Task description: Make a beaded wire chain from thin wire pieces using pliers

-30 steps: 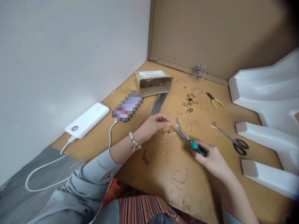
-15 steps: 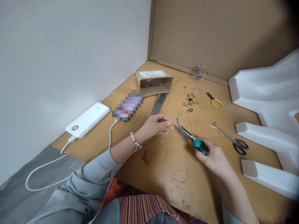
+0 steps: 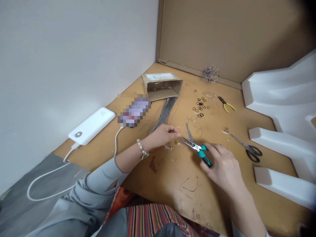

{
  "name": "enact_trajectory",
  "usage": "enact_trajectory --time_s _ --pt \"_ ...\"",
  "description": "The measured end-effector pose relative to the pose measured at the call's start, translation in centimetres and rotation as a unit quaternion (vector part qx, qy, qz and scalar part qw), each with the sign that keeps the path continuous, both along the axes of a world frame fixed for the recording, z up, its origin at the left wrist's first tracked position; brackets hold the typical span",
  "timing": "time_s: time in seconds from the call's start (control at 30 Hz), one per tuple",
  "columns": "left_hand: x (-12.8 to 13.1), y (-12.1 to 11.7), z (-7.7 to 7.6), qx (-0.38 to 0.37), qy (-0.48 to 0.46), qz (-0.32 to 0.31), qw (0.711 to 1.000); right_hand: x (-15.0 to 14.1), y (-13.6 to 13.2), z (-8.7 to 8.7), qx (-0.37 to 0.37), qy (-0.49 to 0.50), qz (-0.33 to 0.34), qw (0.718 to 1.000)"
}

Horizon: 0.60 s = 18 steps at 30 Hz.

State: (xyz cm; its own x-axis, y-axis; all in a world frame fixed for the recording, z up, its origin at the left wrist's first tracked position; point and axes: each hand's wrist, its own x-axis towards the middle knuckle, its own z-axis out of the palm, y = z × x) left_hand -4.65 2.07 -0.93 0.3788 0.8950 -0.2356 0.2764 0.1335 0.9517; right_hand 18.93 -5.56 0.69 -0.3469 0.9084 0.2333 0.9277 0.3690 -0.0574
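My right hand [image 3: 221, 164] is closed around the green-and-black handles of long-nose pliers [image 3: 197, 148]. The pliers' thin jaws stand apart and point left, their tips close to the fingers of my left hand [image 3: 165, 134]. Thumb and forefinger of that left hand are pinched together; a thin wire seems to be between them, though it is too fine to see clearly. Just behind the pliers lies a small bundle of cut grey wires [image 3: 189, 131]. Beyond my left hand, a long bundle of grey wires [image 3: 166, 112] reaches out from a cardboard box [image 3: 163, 98].
Black rings [image 3: 200, 104] lie scattered behind. Yellow-handled pliers [image 3: 226, 104] and scissors [image 3: 247, 147] are to the right, beside white foam packing [image 3: 271, 138]. A tangle of wire [image 3: 210, 75] sits at the back. A phone [image 3: 135, 112] and white power bank [image 3: 92, 126] are at left.
The pliers have swung left and their jaws have opened, their tips now near my left fingers. My left hand has shifted slightly down.
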Motion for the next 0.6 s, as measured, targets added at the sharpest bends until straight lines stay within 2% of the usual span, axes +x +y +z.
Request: enact_trajectory --time_s 0.1,0.3,0.43,0.6 --pt "0.11 -0.05 -0.12 0.025 0.02 0.003 0.999 -0.02 -0.05 -0.02 0.008 -0.029 -0.001 1.0" --pt "0.09 -0.27 0.28 0.013 0.051 -0.002 0.999 -0.34 -0.03 -0.07 0.04 -0.055 -0.002 0.998" --pt "0.12 -0.33 0.73 0.034 0.063 -0.008 0.997 -0.41 -0.1 -0.03 0.04 -0.065 -0.003 0.997" --pt "0.24 -0.33 0.78 0.017 0.064 -0.009 0.998 -0.23 -0.22 -0.06 0.044 -0.067 -0.002 0.997"
